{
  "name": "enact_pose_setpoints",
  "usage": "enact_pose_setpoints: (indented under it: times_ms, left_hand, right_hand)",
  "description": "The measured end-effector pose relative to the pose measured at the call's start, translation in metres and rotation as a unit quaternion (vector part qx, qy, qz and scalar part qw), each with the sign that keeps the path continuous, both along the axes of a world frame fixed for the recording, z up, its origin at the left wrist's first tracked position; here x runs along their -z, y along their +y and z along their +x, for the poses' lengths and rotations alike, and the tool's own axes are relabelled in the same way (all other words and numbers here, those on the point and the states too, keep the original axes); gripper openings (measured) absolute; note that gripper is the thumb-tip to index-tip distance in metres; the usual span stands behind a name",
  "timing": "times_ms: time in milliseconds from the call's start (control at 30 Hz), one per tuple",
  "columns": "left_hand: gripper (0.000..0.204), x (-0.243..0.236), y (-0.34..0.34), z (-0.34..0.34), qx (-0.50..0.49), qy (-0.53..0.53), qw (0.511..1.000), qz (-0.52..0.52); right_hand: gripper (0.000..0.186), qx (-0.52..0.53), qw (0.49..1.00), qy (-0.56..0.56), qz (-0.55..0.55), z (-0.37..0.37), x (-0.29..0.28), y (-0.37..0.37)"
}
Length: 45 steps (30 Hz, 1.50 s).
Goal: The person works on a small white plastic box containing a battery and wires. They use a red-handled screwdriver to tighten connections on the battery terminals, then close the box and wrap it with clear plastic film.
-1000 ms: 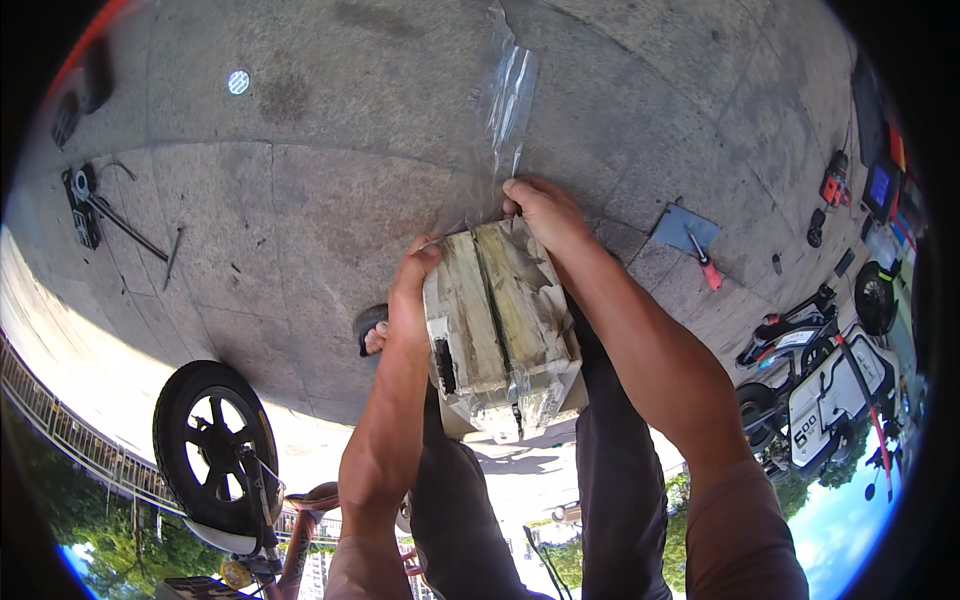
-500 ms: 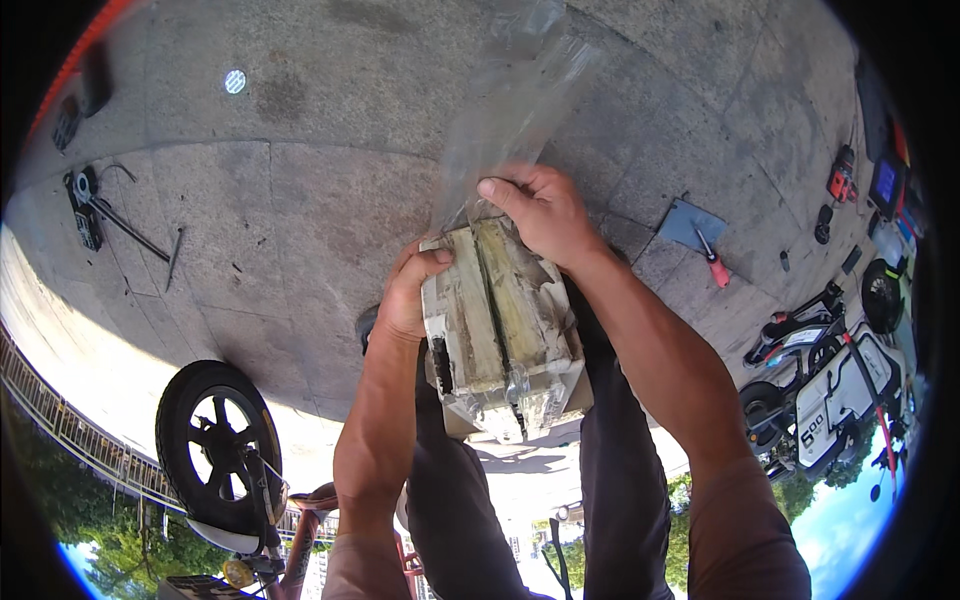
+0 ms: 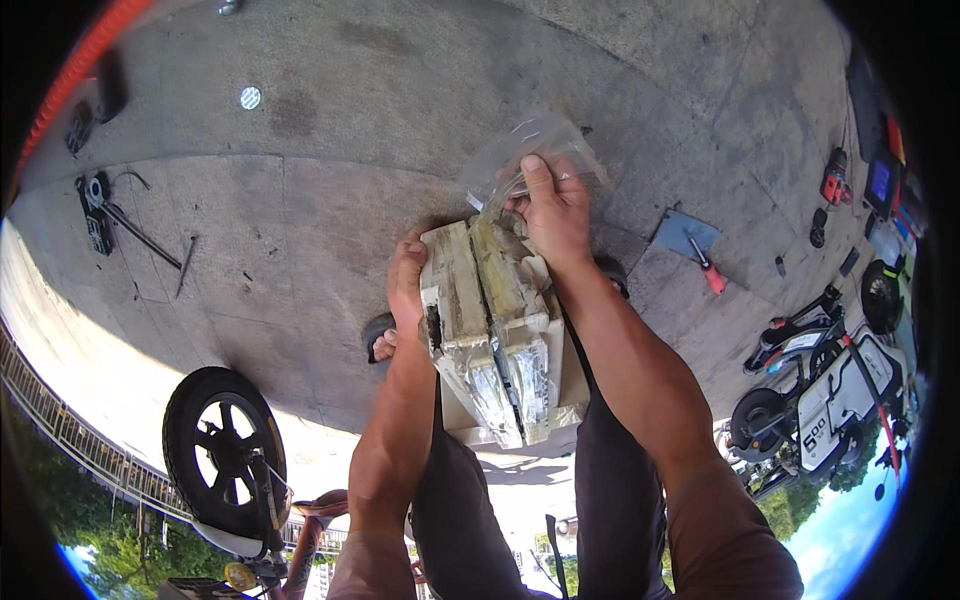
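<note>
A grimy off-white block (image 3: pixel 455 285), with a dark seam down its middle and yellowed strips on top, is held between my knees. Clear tape clings to its near end. Along the block's left side lies my left hand (image 3: pixel 406 278), fingers wrapped round the edge and partly hidden. At the far right corner my right hand (image 3: pixel 556 218) pinches a crumpled sheet of clear plastic film (image 3: pixel 515 150), thumb on top. The film still runs down to the block's far end.
On the concrete at right lie a blue-grey plate (image 3: pixel 685 235) and a red-handled screwdriver (image 3: pixel 711 275). A ratchet-like tool (image 3: pixel 130 230) and thin rod (image 3: pixel 186 266) lie at left. A spoked wheel (image 3: pixel 222 450) stands lower left; a white motorbike (image 3: pixel 840 400) stands right.
My right hand has moved slightly up and right, and the long film strip is now bunched around it. My left hand has slid lower along the block's side; its thumb has left the top.
</note>
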<state>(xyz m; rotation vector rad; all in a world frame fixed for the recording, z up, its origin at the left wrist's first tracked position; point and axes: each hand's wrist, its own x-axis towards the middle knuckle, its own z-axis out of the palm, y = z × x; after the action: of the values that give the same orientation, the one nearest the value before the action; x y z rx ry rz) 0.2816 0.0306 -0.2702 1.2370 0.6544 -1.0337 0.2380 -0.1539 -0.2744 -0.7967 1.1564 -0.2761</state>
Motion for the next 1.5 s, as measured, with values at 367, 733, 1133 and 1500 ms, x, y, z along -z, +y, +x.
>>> enact_pose_setpoints:
  times_ms: [367, 733, 1133, 1500]
  left_hand:
    - [0.071, -0.057, 0.007, -0.012, -0.098, -0.011, 0.992, -0.082]
    - [0.133, -0.151, -0.057, -0.047, 0.322, -0.323, 0.808, 0.372]
    - [0.132, -0.149, -0.050, -0.052, 0.319, -0.318, 0.820, 0.354]
    - [0.146, -0.121, -0.015, -0.013, 0.325, -0.162, 0.929, 0.078]
  right_hand:
    - [0.015, -0.056, 0.998, -0.003, -0.024, -0.001, -0.015, -0.002]
    - [0.021, -0.238, 0.963, 0.114, -0.052, 0.038, -0.147, -0.019]
    - [0.013, -0.205, 0.968, 0.133, 0.061, -0.178, -0.370, -0.061]
    - [0.018, -0.231, 0.951, 0.145, 0.146, -0.209, -0.388, -0.023]
